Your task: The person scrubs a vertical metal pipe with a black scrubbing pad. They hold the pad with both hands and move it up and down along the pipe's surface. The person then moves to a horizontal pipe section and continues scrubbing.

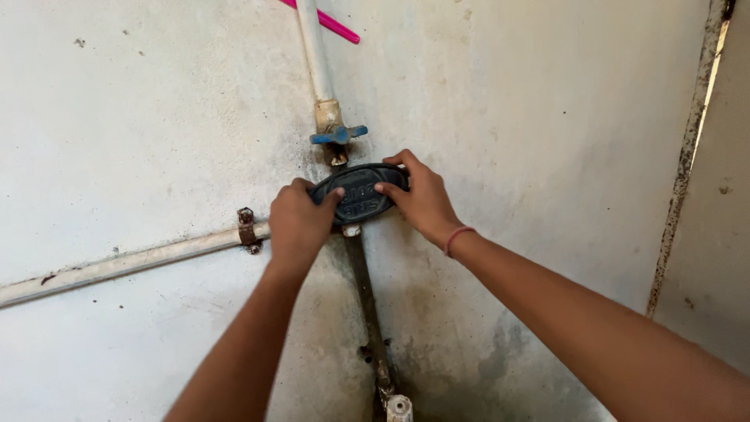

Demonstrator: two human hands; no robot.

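A dark oval cap (359, 194) with raised lettering sits over a pipe junction in the corner of two whitewashed walls. My left hand (298, 223) grips its left end, thumb on the front face. My right hand (422, 199) holds its right end, fingers curled over the top edge and thumb on the face; a pink band circles that wrist. Just above the cap is a blue valve handle (337, 135) on a white vertical pipe (314, 55).
A white horizontal pipe (125, 264) runs along the left wall, held by a rusty clamp (247, 228). A dark stained pipe (366, 297) drops from the cap to a white fitting (399, 408). A pink rod (332, 25) crosses behind the vertical pipe. A door-frame edge (687, 148) stands at right.
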